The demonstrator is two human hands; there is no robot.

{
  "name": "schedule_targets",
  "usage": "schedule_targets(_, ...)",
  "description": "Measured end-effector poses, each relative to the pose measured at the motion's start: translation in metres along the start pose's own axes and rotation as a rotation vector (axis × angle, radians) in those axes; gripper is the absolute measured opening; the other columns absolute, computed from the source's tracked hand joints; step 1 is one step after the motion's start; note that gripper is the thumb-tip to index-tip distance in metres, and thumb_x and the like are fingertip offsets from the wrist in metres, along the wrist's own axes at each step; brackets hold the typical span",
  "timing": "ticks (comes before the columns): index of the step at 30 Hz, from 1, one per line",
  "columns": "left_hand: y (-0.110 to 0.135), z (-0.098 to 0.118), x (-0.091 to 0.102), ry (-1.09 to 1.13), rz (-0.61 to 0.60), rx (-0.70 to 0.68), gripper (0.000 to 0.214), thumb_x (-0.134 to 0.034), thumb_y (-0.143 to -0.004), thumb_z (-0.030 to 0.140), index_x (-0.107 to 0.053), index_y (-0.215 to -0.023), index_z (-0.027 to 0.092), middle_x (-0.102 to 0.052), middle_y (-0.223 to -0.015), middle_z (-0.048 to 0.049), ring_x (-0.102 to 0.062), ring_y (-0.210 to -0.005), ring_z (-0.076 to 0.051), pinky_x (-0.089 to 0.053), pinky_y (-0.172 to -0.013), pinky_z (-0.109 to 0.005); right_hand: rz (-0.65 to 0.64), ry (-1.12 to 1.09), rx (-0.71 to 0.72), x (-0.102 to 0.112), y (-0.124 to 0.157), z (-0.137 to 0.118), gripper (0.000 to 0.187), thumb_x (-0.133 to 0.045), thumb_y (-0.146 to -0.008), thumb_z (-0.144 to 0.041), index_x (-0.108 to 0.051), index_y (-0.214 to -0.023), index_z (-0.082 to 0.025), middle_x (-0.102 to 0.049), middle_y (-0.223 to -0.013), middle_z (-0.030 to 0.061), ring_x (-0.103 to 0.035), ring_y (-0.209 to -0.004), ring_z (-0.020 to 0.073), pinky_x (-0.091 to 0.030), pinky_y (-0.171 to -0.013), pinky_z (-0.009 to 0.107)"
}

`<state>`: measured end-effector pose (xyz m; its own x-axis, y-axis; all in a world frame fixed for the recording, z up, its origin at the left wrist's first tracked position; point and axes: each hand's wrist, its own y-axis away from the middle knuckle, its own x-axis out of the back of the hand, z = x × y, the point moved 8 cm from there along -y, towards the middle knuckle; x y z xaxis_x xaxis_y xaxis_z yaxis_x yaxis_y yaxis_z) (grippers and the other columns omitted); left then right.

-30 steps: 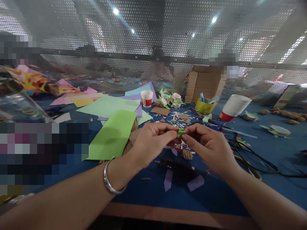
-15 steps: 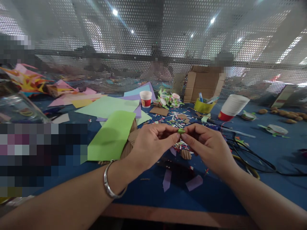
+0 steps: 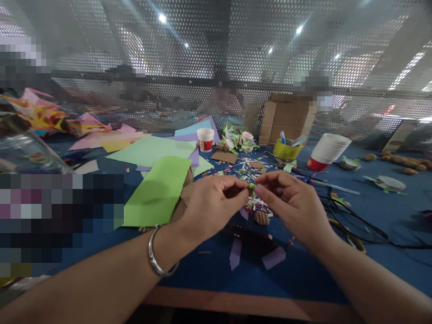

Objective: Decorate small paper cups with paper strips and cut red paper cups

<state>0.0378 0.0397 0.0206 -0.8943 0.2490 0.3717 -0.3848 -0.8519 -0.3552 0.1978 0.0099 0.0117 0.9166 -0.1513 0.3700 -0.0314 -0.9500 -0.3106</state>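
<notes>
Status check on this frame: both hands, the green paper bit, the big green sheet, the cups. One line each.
left hand, fingertips pinching the small green paper piece
right hand, fingertips pinching the same piece
small green paper piece, held in the air between both hands
light green paper sheet, lying unfolded, slightly bowed
white-and-red paper cup, upright
stack of white paper cups, tipped on its side

Bright green: small paper piece (image 3: 251, 188), near centre; large sheet (image 3: 157, 191), left. Pale green: wide sheet (image 3: 151, 150), farther. Pink: paper pile (image 3: 101, 136), far left. Deep blue: table top (image 3: 398, 204). Lilac: two strips (image 3: 235, 253), near edge. White with red band: paper cup (image 3: 205, 138), far centre; cup stack (image 3: 329, 150), right. Silver: bangle (image 3: 155, 257). Brown: cardboard box (image 3: 286, 117). Grey, dot-perforated: screen (image 3: 216, 58), far.
</notes>
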Motion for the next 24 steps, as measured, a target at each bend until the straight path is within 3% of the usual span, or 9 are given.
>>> schedule_targets(7, 0.0, -0.005, -0.004, 0.005, -0.036, 0.051, 0.016, -0.069, -0.085, 0.029, -0.078, -0.087, 0.015, -0.075, -0.075, -0.0032, -0.066, -0.068, -0.014, -0.051, -0.063, -0.025, -0.01, 0.031, 0.016, -0.001, -0.001, -0.004, 0.024, -0.07, -0.091, -0.044, -0.073, -0.088, -0.02, -0.061, -0.065, -0.0023, -0.05, -0.053, 0.0106, -0.04, -0.049, 0.026)
schedule_targets(14, -0.002, -0.018, -0.013, 0.199, -0.113, 0.151, 0.017, -0.071, -0.085, 0.032, -0.074, -0.089, 0.016, -0.077, -0.079, -0.0051, -0.071, -0.073, -0.016, -0.056, -0.069, -0.028, 0.02, 0.082, 0.079, 0.002, -0.003, -0.009, 0.022, -0.068, -0.093, -0.039, -0.073, -0.084, -0.019, -0.056, -0.059, -0.0042, -0.044, -0.047, 0.009, -0.033, -0.044, 0.025)
schedule_targets(20, -0.001, -0.027, -0.022, 0.385, -0.164, 0.309, 0.016, -0.077, -0.082, 0.029, -0.072, -0.077, 0.015, -0.075, -0.073, -0.0019, -0.068, -0.066, -0.009, -0.053, -0.066, -0.02, 0.034, 0.008, 0.025, 0.002, -0.004, -0.004, 0.025, -0.069, -0.091, -0.042, -0.071, -0.083, -0.019, -0.054, -0.056, -0.0049, -0.043, -0.046, 0.0084, -0.032, -0.043, 0.024)
schedule_targets(22, -0.001, -0.029, -0.021, 0.434, -0.14, 0.358, 0.016, -0.078, -0.082, 0.028, -0.072, -0.076, 0.015, -0.076, -0.071, -0.0022, -0.068, -0.064, -0.008, -0.054, -0.065, -0.019, 0.089, -0.116, -0.039, 0.006, -0.006, 0.003, 0.027, -0.07, -0.09, -0.045, -0.07, -0.086, -0.019, -0.054, -0.059, -0.0052, -0.043, -0.047, 0.0079, -0.033, -0.043, 0.023)
schedule_targets(24, -0.002, -0.031, -0.021, 0.494, -0.108, 0.408, 0.017, -0.08, -0.081, 0.029, -0.071, -0.077, 0.014, -0.077, -0.073, -0.0036, -0.07, -0.063, -0.01, -0.056, -0.065, -0.021, 0.253, -0.301, -0.098, 0.021, -0.007, 0.013, 0.026, -0.069, -0.09, -0.047, -0.067, -0.093, -0.021, -0.055, -0.064, -0.0061, -0.043, -0.046, 0.0071, -0.032, -0.042, 0.022)
